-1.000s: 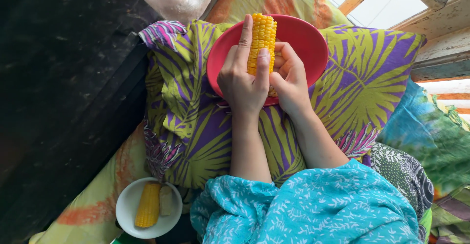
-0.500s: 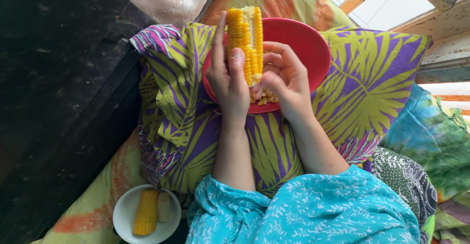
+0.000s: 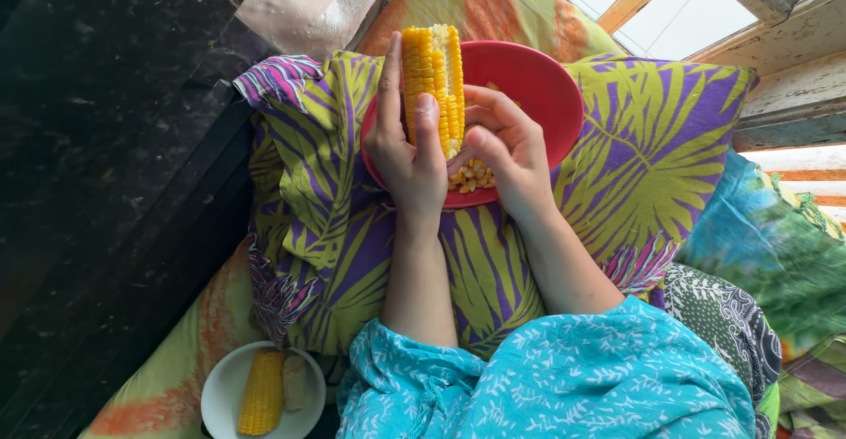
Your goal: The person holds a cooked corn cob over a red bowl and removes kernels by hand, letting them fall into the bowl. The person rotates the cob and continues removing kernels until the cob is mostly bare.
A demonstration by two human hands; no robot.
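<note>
Darkness is filling the left side, where a black surface (image 3: pixel 106 183) is running down past the pillow. Low at the left, a white bowl (image 3: pixel 263 395) is holding a whole cob (image 3: pixel 263 392) with a pale, stripped piece (image 3: pixel 294 383) lying just beside it. A patterned pillow (image 3: pixel 326 254) in purple and green leaves is lying across the middle and carrying a red bowl (image 3: pixel 538 86). The left hand (image 3: pixel 410 152) is gripping a yellow corn cob (image 3: pixel 434 73), holding it upright over the near rim of the red bowl, with the forefinger stretched along the cob's left side and the thumb pressing on its front. Just to the right, the right hand (image 3: pixel 502 148) is curling in against the cob's lower right side, its fingers bent over loose kernels (image 3: pixel 474 176) that are lying in the bowl; it is touching the cob rather than closing around anything. Turquoise patterned sleeves (image 3: pixel 546 377) are covering both arms lower down. Farther right, a wooden window frame (image 3: pixel 775 78) is standing above blue-green cloth (image 3: pixel 758 254).
</note>
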